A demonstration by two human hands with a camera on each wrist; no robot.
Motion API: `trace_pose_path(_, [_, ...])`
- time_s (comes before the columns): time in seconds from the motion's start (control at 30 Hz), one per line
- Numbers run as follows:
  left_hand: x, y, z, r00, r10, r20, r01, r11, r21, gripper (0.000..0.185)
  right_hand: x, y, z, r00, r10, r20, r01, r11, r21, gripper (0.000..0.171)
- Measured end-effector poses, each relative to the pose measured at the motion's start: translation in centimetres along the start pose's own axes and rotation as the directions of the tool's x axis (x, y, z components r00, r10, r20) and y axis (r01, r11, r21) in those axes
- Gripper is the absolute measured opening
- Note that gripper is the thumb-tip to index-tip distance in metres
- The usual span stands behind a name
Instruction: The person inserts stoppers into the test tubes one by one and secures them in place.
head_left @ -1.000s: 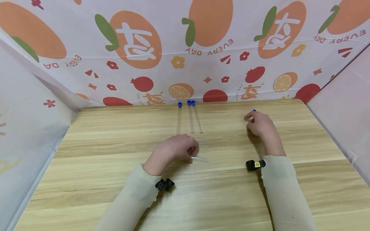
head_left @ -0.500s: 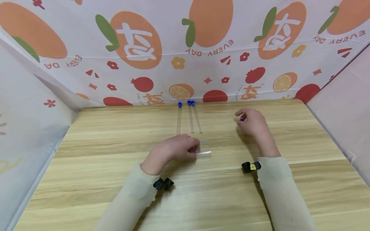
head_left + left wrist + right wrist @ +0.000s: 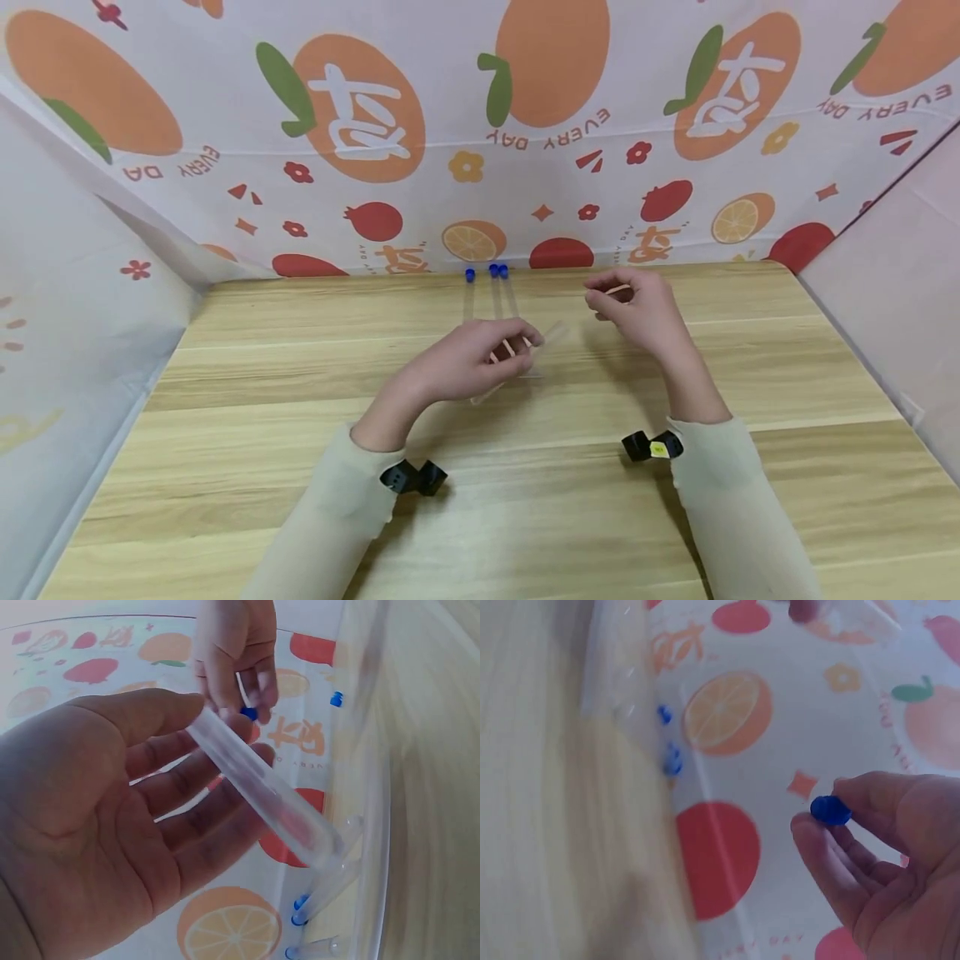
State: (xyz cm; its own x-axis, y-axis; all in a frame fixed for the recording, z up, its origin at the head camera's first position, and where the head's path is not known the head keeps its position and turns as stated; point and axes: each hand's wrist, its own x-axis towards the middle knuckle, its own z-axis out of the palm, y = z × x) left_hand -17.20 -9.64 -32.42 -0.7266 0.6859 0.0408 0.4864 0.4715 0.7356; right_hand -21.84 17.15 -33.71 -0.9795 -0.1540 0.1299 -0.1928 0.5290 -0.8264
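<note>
My left hand holds a clear plastic test tube above the table, tilted, between thumb and fingers. Its rounded end points away from the thumb in the left wrist view. My right hand, off to the right, pinches a small blue cap between thumb and fingertip. Tube and cap are apart. Behind my left hand lie three tubes with blue caps, their lower parts partly hidden by the hand. The edge of another clear tube shows on the table below that hand.
One loose blue cap lies on the wooden table in the left wrist view; the right hand hides it in the head view. A fruit-print cloth hangs along the table's back edge.
My left hand has lifted a clear tube off the table and tilted it. The right hand has picked up a blue cap and moved left with it.
</note>
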Motion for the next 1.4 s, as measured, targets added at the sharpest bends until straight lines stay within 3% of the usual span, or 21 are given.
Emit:
trace_pose_path(0.1, [0.0,0.1,-0.1,1.0,0.022,-0.019,-0.023,0.996,-0.085,0.025,-0.5,-1.0,0.0,1.0,-0.013,0.022,0.009,0.99,0.141,0.02])
trace_pose_path(0.23, [-0.1,0.2,-0.2,0.999,0.035,-0.04,-0.043,0.975,-0.22,0.023,-1.2,-2.5,-0.1,0.996,-0.071,0.06,0.047,0.942,0.334,0.023])
trace_pose_path(0.47, [-0.3,0.7,-0.7,0.997,-0.043,-0.061,0.007,0.872,-0.49,0.023,-2.1,-4.7,-0.5,0.98,-0.191,0.057,0.125,0.81,0.572,0.021])
trace_pose_path(0.6, [-0.4,0.9,-0.9,0.996,-0.065,-0.055,0.026,0.844,-0.535,0.023,-2.4,-5.5,-0.4,0.976,-0.216,0.041,0.143,0.766,0.626,0.019])
trace_pose_path(1.03, [-0.2,1.0,-0.6,0.998,-0.054,-0.036,0.023,0.819,-0.574,0.025,-2.9,-5.8,-0.2,0.977,-0.214,0.017,0.156,0.762,0.629,0.02])
trace_pose_path(1.23, [-0.2,1.1,-0.5,1.0,-0.017,-0.022,0.0,0.809,-0.588,0.028,-3.0,-5.8,-0.1,0.973,-0.228,0.024,0.163,0.762,0.627,0.02])
trace_pose_path(1.4, [0.0,1.3,-0.4,1.0,0.011,-0.014,-0.018,0.775,-0.632,0.03,-3.0,-5.9,-0.1,0.972,-0.233,0.02,0.172,0.769,0.615,0.021])
